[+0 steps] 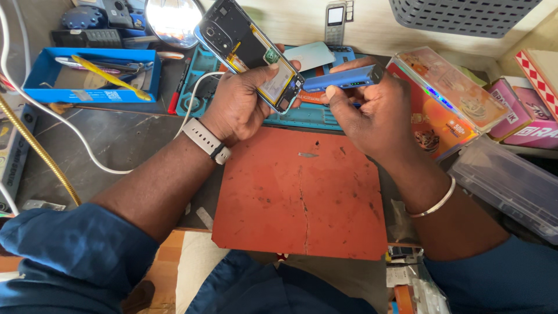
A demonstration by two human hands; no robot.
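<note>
Head camera looks down on my 2 hands above the red work mat (302, 197). My left hand (235, 107) is wrapped around an opened phone (250, 52) with its back cover off, gripping the lower end so the inner parts face me. Its long axis runs on a slant, the camera end pointing up and away to the left of the mat's far edge, the bottom end coming down toward my right hand. My fingers cover part of the phone's lower half, so I cannot make out what lies under them.

My right hand (372, 113) is closed around a blue electric screwdriver (343, 78), a slim bar lying almost level, its butt end pointing right and its working end toward the phone's bottom corner. The tip itself is hidden between the phone and my thumb, so I cannot tell whether it touches.

Beyond the mat lies a teal parts tray (317, 113), mostly hidden behind both hands. Left of the mat sits a blue box (35, 72) of tools; right of it, colourful packets (447, 110), cut off by the frame edge.
</note>
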